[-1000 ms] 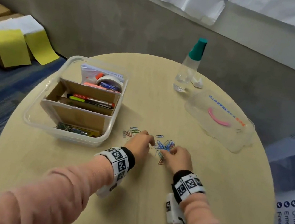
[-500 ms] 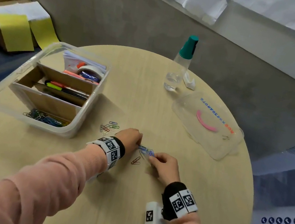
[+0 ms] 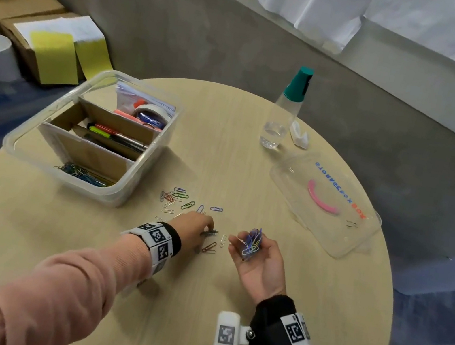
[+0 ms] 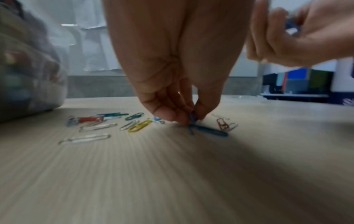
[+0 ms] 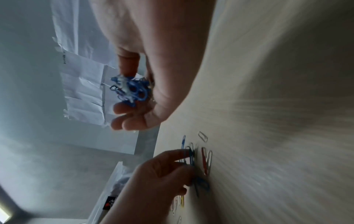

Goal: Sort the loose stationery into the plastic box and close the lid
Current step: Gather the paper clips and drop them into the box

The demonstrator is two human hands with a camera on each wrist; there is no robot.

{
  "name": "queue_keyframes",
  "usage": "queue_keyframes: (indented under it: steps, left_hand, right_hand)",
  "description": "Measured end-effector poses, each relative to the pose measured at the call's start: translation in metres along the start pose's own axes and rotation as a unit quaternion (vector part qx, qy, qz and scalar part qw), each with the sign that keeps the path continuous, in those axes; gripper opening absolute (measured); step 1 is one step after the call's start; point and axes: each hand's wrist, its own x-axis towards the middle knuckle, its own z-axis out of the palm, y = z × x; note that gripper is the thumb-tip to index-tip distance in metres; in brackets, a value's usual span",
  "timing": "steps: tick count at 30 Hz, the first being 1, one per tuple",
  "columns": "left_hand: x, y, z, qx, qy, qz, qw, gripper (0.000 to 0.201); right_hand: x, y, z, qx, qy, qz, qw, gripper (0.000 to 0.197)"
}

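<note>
So there's one round table (image 3: pixel 305 292) with one clear plastic box (image 3: pixel 140 175) sitting open on its left side, and the box's one lid (image 3: pixel 324 203) lies flat off to the right, well apart from it. The box has three sections split by cardboard: far one holds a roll of tape (image 3: pixel 149 112) and some packets, middle one has a few pens (image 3: pixel 118 136), and the near one already has a heap of paper clips (image 3: pixel 83 173). On the table between box and hands I count roughly a dozen loose clips (image 3: pixel 176 197), mixed colours, though a few are too blurry to be sure. The left hand (image 3: pixel 193 228) is down on the table with fingertips pinched together on a blue clip (image 4: pixel 207 130), with a red clip (image 3: pixel 208 247) and a pale one just beside it. The right hand (image 3: pixel 260 262) is lifted off the table, palm up, fingers curled round a bunch of clips (image 3: pixel 252 242), mostly blue, can't count those. One spray bottle (image 3: pixel 287 108) with a green cap stands at the far edge, not blocking anything, with a small white scrap next to it
</note>
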Motion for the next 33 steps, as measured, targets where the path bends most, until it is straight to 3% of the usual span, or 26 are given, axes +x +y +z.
queue_keyframes:
  steps: [2,4,5,8,9,11,14,17,20,23,25,27,29,31,33]
  left_hand:
    - [-0.005,0.0,0.0,-0.074,0.014,-0.011,0.997,0.026]
    - [-0.011,0.001,-0.003,-0.215,0.028,-0.039,0.975,0.02]
    - [-0.014,0.002,-0.005,-0.319,0.03,-0.059,0.945,0.022]
    - [-0.022,0.008,-0.012,-0.592,0.017,-0.091,0.801,0.032]
    - [-0.024,0.01,-0.014,-0.634,0.008,-0.093,0.768,0.032]
    - [-0.026,0.012,-0.016,-0.669,-0.007,-0.09,0.737,0.029]
    - [-0.027,0.017,-0.015,-0.669,-0.001,-0.089,0.738,0.029]
    - [-0.023,0.021,-0.009,-0.605,0.047,-0.092,0.789,0.04]
    - [-0.019,0.023,-0.006,-0.591,0.084,-0.083,0.798,0.039]
    - [-0.02,0.024,-0.006,-0.632,0.07,-0.053,0.77,0.029]
    - [-0.021,0.023,-0.006,-0.689,0.05,-0.044,0.722,0.027]
    - [-0.02,0.024,-0.006,-0.733,0.046,-0.07,0.675,0.033]
    - [-0.018,0.025,-0.004,-0.734,0.046,-0.12,0.667,0.039]
    - [-0.016,0.027,-0.001,-0.675,0.047,-0.163,0.718,0.039]
    - [-0.013,0.028,0.003,-0.555,0.046,-0.173,0.812,0.035]
  right_hand:
    - [0.002,0.005,-0.003,0.005,0.017,0.011,1.0,0.015]
    - [0.004,0.008,-0.011,-0.007,0.031,0.022,0.999,0.023]
    - [0.005,0.01,-0.017,-0.018,0.04,0.03,0.999,0.03]
    - [0.005,0.01,-0.034,-0.04,0.06,0.057,0.996,0.043]
    - [0.004,0.009,-0.039,-0.047,0.067,0.063,0.995,0.043]
    - [0.003,0.008,-0.048,-0.066,0.085,0.077,0.991,0.043]
    - [-0.002,0.011,-0.056,-0.086,0.109,0.087,0.986,0.042]
    - [-0.005,0.014,-0.058,-0.113,0.127,0.077,0.982,0.043]
    - [-0.005,0.014,-0.057,-0.121,0.134,0.071,0.981,0.044]
    - [-0.004,0.015,-0.057,-0.085,0.128,0.059,0.986,0.04]
    - [-0.005,0.018,-0.06,-0.052,0.124,0.044,0.99,0.035]
    - [-0.006,0.019,-0.062,-0.002,0.116,0.038,0.993,0.033]
    - [-0.005,0.018,-0.065,0.045,0.11,0.041,0.992,0.034]
    - [-0.003,0.015,-0.068,0.055,0.106,0.044,0.992,0.036]
    - [-0.002,0.011,-0.071,0.035,0.098,0.05,0.993,0.037]
